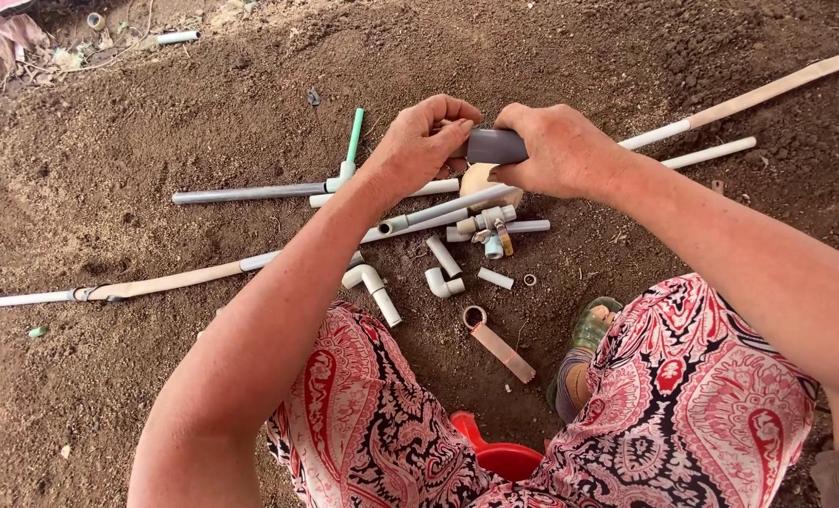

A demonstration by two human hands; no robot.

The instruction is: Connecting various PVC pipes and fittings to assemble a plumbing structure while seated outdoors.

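Note:
Both my hands are raised over bare soil and hold one short dark grey pipe piece (495, 145) between them. My left hand (424, 141) grips its left end, fingers curled tight. My right hand (556, 150) wraps the right end. Below the hands lie white pipe elbows (438, 282), a small valve fitting (490, 226), short pipe stubs (495, 277) and a tan round object (480, 179), partly hidden by my right hand.
Long grey and white pipes (250, 193) lie across the dirt, one with a green stub (354, 134). A tan-sleeved pipe (156, 282) runs left. A pinkish tube (501, 350) lies near my sandalled foot (589, 329). A red stool edge (499, 456) shows between my patterned trouser legs.

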